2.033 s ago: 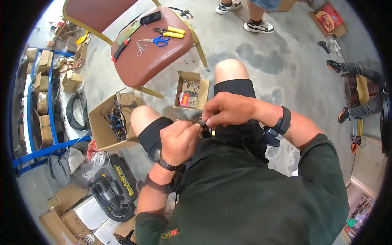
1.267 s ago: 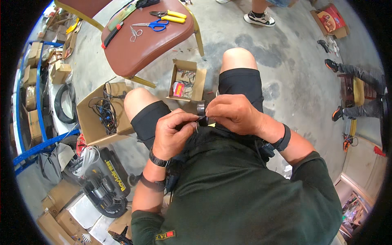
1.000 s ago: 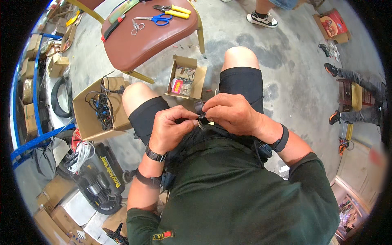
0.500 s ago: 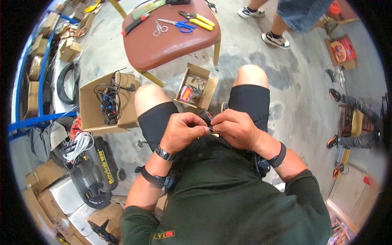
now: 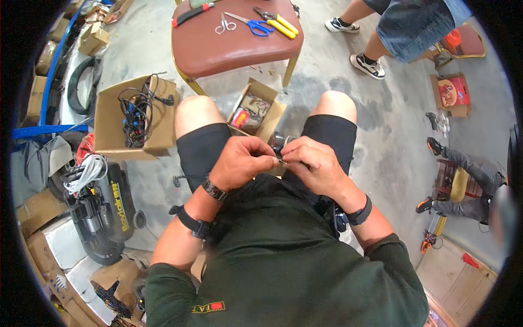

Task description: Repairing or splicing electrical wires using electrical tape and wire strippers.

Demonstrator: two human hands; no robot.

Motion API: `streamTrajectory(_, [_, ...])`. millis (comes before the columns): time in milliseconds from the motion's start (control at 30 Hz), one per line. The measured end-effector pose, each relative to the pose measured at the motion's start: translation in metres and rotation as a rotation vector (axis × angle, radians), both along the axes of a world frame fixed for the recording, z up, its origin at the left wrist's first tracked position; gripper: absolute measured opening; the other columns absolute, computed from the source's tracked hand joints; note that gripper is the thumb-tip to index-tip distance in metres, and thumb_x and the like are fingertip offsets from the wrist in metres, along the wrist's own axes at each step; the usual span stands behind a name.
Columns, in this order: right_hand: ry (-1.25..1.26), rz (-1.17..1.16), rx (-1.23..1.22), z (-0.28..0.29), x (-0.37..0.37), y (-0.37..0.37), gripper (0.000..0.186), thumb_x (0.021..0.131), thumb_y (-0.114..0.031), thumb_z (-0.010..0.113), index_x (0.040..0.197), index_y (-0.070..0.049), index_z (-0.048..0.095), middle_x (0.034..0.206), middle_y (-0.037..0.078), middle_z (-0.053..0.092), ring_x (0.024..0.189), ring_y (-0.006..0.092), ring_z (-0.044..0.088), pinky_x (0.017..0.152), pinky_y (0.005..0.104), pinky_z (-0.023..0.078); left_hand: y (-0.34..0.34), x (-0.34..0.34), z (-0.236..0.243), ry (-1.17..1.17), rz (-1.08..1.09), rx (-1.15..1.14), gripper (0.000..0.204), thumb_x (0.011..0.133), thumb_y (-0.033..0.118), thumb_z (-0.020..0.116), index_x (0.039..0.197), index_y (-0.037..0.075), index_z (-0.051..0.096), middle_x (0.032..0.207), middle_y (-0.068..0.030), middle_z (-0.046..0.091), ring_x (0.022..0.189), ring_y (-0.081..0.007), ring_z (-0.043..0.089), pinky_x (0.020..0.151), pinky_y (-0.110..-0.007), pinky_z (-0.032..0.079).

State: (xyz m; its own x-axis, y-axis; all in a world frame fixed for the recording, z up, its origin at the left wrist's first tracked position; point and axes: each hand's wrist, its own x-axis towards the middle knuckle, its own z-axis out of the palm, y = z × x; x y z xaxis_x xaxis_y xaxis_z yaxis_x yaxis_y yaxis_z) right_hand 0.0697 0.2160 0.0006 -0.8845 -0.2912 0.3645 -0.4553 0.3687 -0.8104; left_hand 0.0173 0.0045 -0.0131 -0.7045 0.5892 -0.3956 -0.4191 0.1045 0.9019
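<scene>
My left hand (image 5: 243,162) and my right hand (image 5: 316,165) meet over my lap with their fingertips nearly touching. Thumb and forefinger of each are pinched together on something small and thin, mostly hidden by the fingers. Just beyond the fingertips shows a dark round thing (image 5: 278,143), partly covered by my right hand; its kind is unclear. Past my knees stands a small open cardboard box (image 5: 261,90) with a pink-red packet and a tangle of small parts in it.
A brown padded chair (image 5: 234,52) ahead carries scissors (image 5: 256,25), small clear-handled scissors (image 5: 225,23), yellow-handled wire strippers (image 5: 282,26) and a red-and-black tool (image 5: 192,14). Left are a box of cables (image 5: 103,120) and an air compressor (image 5: 117,201). Two other people (image 5: 403,32) (image 5: 463,185) are nearby.
The view has shifted a little, so the chair sits higher. Both hands stay pinched together over my lap. The dark round thing beyond the fingertips shows more plainly.
</scene>
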Motion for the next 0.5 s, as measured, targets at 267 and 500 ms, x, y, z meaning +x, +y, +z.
streamTrajectory(267, [-0.214,-0.016,0.019,0.006,0.004,0.011,0.019,0.078,0.006,0.065,0.096,0.001,0.066,0.094,0.013,0.067,0.090,0.0297,0.067,0.079,0.0358,0.053,0.003,-0.001,-0.001,0.119,-0.005,-0.045,0.009,0.083,0.007,0.072,0.087,0.000,0.070,0.078,-0.0003,0.068,0.071,-0.0059,0.059,0.064,-0.022,0.048])
streamTrajectory(500, [-0.321,0.001,-0.025,0.006,0.007,0.010,0.018,0.082,0.004,0.064,0.099,-0.001,0.066,0.093,0.013,0.067,0.087,0.0290,0.066,0.078,0.0348,0.052,0.004,0.004,-0.006,0.112,0.003,-0.010,0.008,0.083,0.007,0.072,0.087,0.000,0.070,0.077,0.0018,0.066,0.070,-0.0053,0.057,0.062,-0.022,0.046])
